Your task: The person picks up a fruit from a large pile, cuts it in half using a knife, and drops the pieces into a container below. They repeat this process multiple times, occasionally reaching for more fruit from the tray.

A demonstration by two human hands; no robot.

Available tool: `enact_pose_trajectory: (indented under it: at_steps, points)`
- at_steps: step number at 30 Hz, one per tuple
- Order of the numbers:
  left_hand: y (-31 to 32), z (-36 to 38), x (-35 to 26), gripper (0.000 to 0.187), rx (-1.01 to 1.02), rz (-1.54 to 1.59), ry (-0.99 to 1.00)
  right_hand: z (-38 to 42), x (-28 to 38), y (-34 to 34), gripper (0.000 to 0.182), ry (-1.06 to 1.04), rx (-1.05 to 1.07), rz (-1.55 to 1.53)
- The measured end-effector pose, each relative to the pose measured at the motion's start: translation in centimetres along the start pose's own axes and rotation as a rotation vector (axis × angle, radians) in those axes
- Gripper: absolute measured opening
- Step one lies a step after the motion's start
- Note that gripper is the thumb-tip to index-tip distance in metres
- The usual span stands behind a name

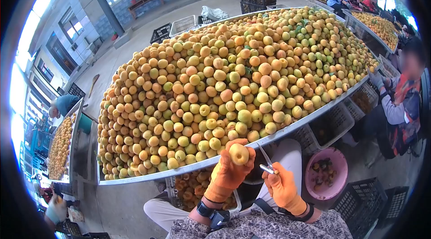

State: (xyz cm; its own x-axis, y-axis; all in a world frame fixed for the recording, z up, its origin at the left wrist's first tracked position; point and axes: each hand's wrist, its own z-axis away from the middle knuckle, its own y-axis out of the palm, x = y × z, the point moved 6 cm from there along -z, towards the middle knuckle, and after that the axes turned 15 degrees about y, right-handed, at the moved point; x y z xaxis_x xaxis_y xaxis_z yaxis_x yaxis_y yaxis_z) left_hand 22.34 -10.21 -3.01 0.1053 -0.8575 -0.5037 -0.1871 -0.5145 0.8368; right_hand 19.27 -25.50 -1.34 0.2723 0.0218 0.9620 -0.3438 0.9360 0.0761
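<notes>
My left hand (226, 174), in an orange glove, is closed around a yellow apricot (239, 154) just in front of the table's metal edge. To its right, my right hand (283, 189), also gloved in orange, grips a small knife (266, 157) by its handle. The thin blade points up and away from me, apart from the fruit. Directly beyond both hands lies a large heap of yellow, orange and greenish apricots (215, 90) on a metal-rimmed table (188, 167). Below my left wrist, a crate (238, 198) holds pieces of orange fruit.
A pink basin (345, 162) with dark scraps stands on the floor at right, near black crates (363, 201) and a pale crate (336, 122). A person in a patterned vest (399, 99) sits at the table's right side. Other people work at further fruit tables (377, 25).
</notes>
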Motion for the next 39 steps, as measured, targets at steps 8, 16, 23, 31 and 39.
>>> enact_pose_trajectory:
  at_steps: [8,16,23,31,39]
  points:
    - [0.3,-1.1,2.1,0.071,-0.168,0.201,-0.112,-0.5,-0.2,0.6,0.033,0.131,0.010,-0.053]
    - [0.0,-0.9,3.6,0.068,-0.215,0.007,-0.163,-1.0,-0.5,0.5,0.031,0.161,0.006,-0.052]
    - [0.6,-0.7,4.1,0.065,-0.146,-0.048,-0.131,-1.2,-0.6,0.0,0.032,0.062,-0.070,0.101]
    - [4.3,0.0,2.0,0.060,-0.033,-0.260,-0.005,-0.6,0.5,0.3,0.032,-0.080,-0.184,0.257]
    - [5.4,-0.3,0.8,0.073,0.066,-0.611,0.150,-0.8,-1.4,1.4,0.035,-0.214,-0.218,0.206]
